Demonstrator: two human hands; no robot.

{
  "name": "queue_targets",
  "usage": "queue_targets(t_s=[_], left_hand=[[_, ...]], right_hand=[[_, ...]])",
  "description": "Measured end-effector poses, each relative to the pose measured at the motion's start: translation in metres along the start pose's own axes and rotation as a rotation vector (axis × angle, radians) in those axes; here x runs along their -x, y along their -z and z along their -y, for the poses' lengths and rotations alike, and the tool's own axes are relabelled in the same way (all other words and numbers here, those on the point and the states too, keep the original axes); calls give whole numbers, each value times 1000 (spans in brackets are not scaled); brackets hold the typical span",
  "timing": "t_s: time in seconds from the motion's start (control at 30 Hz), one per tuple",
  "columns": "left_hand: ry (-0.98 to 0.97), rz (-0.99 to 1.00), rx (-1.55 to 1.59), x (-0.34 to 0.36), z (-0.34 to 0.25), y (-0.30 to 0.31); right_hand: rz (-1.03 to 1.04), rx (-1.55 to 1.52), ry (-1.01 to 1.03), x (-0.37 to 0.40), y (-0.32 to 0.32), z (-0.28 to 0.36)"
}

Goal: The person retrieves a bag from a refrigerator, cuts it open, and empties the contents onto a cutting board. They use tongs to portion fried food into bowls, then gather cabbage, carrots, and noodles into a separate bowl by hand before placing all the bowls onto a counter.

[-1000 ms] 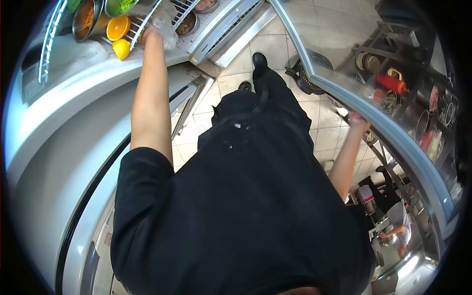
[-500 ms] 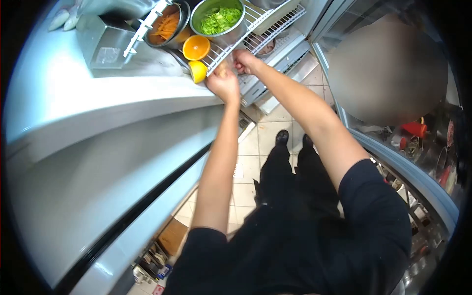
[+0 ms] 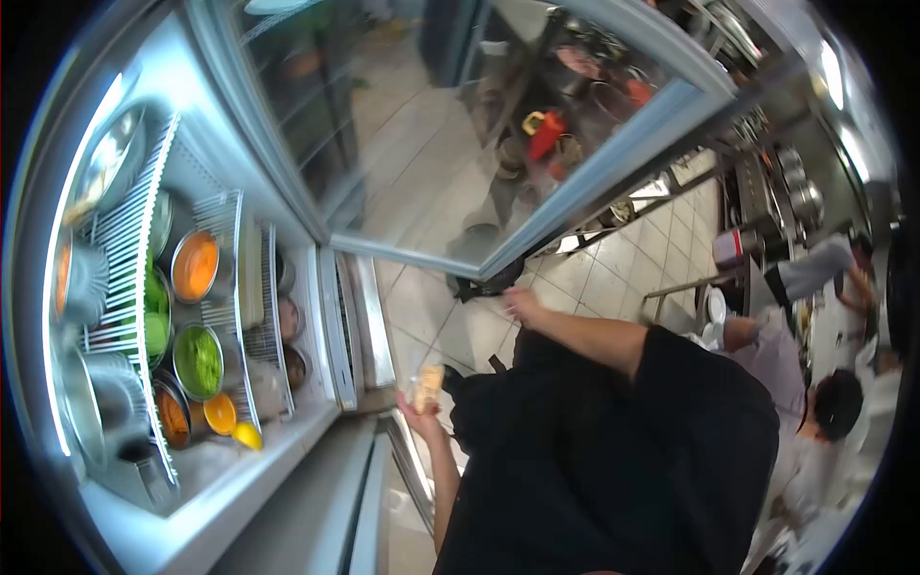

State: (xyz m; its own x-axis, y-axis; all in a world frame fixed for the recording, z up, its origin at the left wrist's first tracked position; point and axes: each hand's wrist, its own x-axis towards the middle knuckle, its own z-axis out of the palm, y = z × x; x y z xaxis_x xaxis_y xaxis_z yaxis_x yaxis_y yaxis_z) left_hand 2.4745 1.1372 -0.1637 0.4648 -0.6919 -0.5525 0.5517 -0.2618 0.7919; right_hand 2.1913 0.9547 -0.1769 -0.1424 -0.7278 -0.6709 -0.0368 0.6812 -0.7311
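My left hand (image 3: 421, 419) is closed around a pale yellow-tan, lumpy piece of food (image 3: 428, 387), perhaps in clear wrap; its exact kind does not show. It is held just outside the refrigerator, over the tiled floor. My right hand (image 3: 522, 307) is in front of my body, close to the open glass door; its fingers are smeared by motion. Inside the refrigerator, an orange half (image 3: 220, 413) and a yellow citrus piece (image 3: 248, 437) lie at the shelf front. Beside them are a bowl of chopped greens (image 3: 199, 361) and a bowl of orange shreds (image 3: 173, 420).
The glass refrigerator door (image 3: 402, 134) stands open ahead of me. Wire shelves (image 3: 125, 278) hold several metal containers, including one with orange contents (image 3: 195, 267). On the right, co-workers (image 3: 767, 374) are beside metal counters. Light tiles cover the floor (image 3: 565, 278).
My view has swung toward the open door and kitchen. Both hands have left the shelf front; the left carries the tan piece out, and the right has drawn back toward my body.
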Motion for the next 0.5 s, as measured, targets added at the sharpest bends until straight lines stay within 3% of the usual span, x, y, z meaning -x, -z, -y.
queue_targets(t_s=[0.07, 0.13, 0.17, 0.23, 0.3, 0.37, 0.43, 0.47, 0.5], left_hand=[[313, 311, 70, -2, -3, -21], [658, 638, 297, -7, -11, -59], [815, 739, 415, -7, -9, -81], [854, 876, 329, -2, -11, -134], [887, 991, 256, 18, -12, -174], [822, 1042, 98, 42, -18, -227], [930, 1141, 67, 44, -2, -258], [963, 1111, 29, 53, -1, -275], [946, 1100, -29, 57, 4, -288]], right_hand=[[-243, -25, 250, -32, 113, 3], [-171, 65, 300, 40, 105, 131], [-164, 148, 514, 62, 98, 173], [-56, 136, 886, 40, 103, 196], [107, 134, 759, 98, 102, 225], [-127, 239, 1037, 92, 102, 203], [170, 286, 806, 138, 116, 213], [275, 392, 814, 130, 128, 201], [487, 509, 988, 134, 146, 207]])
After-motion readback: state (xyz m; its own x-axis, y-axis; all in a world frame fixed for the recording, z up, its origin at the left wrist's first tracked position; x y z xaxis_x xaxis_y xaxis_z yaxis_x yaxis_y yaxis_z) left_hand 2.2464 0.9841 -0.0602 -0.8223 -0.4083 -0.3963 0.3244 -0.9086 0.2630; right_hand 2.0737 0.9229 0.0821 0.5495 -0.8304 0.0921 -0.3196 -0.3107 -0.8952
